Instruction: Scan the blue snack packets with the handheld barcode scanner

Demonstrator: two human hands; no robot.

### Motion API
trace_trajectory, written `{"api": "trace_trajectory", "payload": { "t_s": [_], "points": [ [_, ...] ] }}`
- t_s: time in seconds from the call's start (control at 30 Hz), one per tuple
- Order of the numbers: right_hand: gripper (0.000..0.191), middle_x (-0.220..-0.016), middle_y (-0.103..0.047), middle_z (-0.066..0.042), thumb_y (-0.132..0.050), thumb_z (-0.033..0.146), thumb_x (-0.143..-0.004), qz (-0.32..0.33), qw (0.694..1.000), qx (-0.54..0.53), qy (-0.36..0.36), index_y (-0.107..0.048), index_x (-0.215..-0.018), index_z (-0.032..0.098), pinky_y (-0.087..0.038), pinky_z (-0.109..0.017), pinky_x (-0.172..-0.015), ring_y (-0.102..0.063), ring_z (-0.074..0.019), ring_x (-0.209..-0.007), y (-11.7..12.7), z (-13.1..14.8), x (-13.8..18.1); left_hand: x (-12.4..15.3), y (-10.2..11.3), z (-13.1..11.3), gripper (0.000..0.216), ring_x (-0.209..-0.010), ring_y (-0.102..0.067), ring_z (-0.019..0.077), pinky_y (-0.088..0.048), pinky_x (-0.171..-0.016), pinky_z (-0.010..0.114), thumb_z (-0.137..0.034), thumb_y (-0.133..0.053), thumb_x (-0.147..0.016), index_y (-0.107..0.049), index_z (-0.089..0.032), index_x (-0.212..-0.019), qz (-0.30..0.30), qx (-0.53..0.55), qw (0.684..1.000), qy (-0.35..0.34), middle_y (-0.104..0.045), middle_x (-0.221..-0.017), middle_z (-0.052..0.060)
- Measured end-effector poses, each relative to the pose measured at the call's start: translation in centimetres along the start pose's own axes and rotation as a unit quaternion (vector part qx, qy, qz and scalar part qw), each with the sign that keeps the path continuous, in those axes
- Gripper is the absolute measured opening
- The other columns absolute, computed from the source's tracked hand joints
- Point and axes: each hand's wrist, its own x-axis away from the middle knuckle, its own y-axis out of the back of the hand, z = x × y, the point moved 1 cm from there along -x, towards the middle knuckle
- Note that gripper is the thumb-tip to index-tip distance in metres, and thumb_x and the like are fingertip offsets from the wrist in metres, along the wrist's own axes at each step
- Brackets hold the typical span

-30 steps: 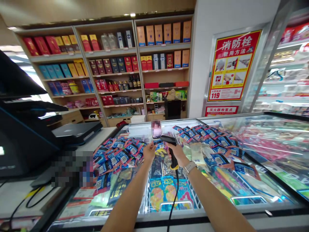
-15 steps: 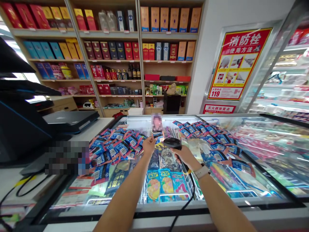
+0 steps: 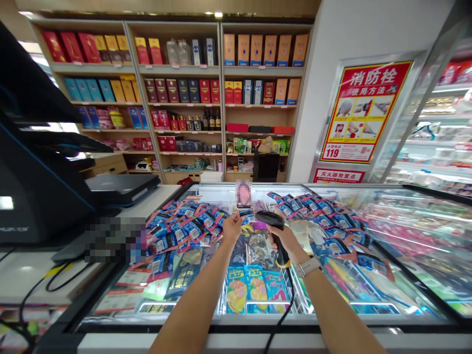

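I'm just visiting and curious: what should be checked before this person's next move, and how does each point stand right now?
1. Right hand has a grip on the black scanner: ok.
2. Left hand's fingers have hold of the small blue packet: ok.
3. Scanner is clear of the packet, not touching it: ok, a gap seems to show.
4. Cable hangs clear of the left arm: ok.
5. Scanner's trigger is pressed or free: cannot tell, too small to see.
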Motion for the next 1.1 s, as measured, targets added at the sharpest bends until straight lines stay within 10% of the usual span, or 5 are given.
{"api": "trace_trajectory", "payload": {
  "t_s": [0.2, 0.37, 0.57, 1.1],
  "points": [
    [0.015, -0.082, -0.074, -0.007, -0.071, 0.031, -0.073, 0.008, 0.949, -0.314, 0.027, -0.066, -0.077, 0.018, -0.057, -0.025, -0.064, -0.070, -0.0172, -0.073, -5.4, 0.5, -0.5, 0.5, 3.4, -2.1, 0.023, -0.072, -0.064, 0.0189, -0.049, -0.067, 0.027, -0.032, -0.061, -0.078, -0.072, -0.015, -0.088, 0.005, 0.019, 0.999, -0.033, -0.071, -0.075, 0.003],
    [0.013, -0.096, -0.075, -0.010, -0.061, 0.033, -0.082, 0.068, 0.911, -0.406, -0.019, -0.064, -0.080, 0.020, -0.058, -0.032, -0.079, -0.069, -0.0214, -0.101, -14.1, -0.3, -1.6, -0.2, 13.3, -3.3, 0.033, -0.109, -0.064, 0.0219, -0.047, -0.097, 0.035, -0.019, -0.053, -0.085, -0.070, -0.018, -0.114, -0.067, -0.060, 0.991, -0.102, -0.071, -0.116, 0.008],
    [0.022, -0.096, -0.075, -0.010, -0.053, 0.036, -0.088, 0.118, 0.891, -0.424, -0.108, -0.064, -0.077, 0.020, -0.056, -0.031, -0.083, -0.069, -0.0189, -0.101, -23.3, -3.4, -2.2, -0.9, 23.2, -2.4, 0.036, -0.106, -0.066, 0.0242, -0.048, -0.096, 0.038, -0.017, -0.056, -0.086, -0.067, -0.019, -0.120, -0.112, -0.213, 0.969, -0.061, -0.072, -0.116, 0.009],
    [0.023, -0.096, -0.075, -0.009, -0.054, 0.037, -0.089, 0.102, 0.887, -0.433, -0.123, -0.065, -0.080, 0.020, -0.054, -0.030, -0.090, -0.069, -0.0183, -0.103, -25.2, -5.0, -2.4, -1.6, 23.8, -2.0, 0.023, -0.106, -0.067, 0.0253, -0.049, -0.098, 0.040, -0.014, -0.062, -0.081, -0.075, -0.021, -0.099, -0.069, -0.309, 0.940, -0.128, -0.074, -0.108, 0.008]
  ]
}}
